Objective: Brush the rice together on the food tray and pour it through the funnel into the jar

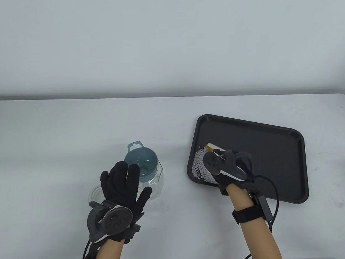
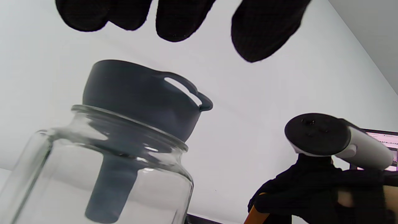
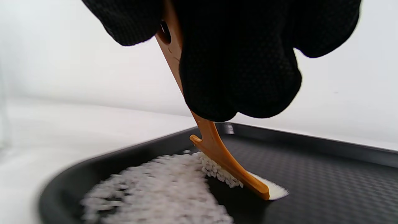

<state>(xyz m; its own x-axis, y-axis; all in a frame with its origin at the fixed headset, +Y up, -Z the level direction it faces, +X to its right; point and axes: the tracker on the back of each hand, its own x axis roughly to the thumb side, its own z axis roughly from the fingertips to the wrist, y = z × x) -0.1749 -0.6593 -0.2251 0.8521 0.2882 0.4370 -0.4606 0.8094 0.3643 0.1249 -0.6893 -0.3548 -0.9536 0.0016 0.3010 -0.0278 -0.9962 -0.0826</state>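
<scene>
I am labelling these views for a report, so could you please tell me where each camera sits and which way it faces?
Table view: above, looking down at the table; both hands enter from below, left hand by the jar, right hand over the tray.
Left wrist view: low beside the jar, looking up at the funnel; left fingers on top.
Right wrist view: low over the tray, facing the rice and brush; right fingers grip it.
Shared: the left wrist and table views both show the jar, the funnel and the right hand.
</scene>
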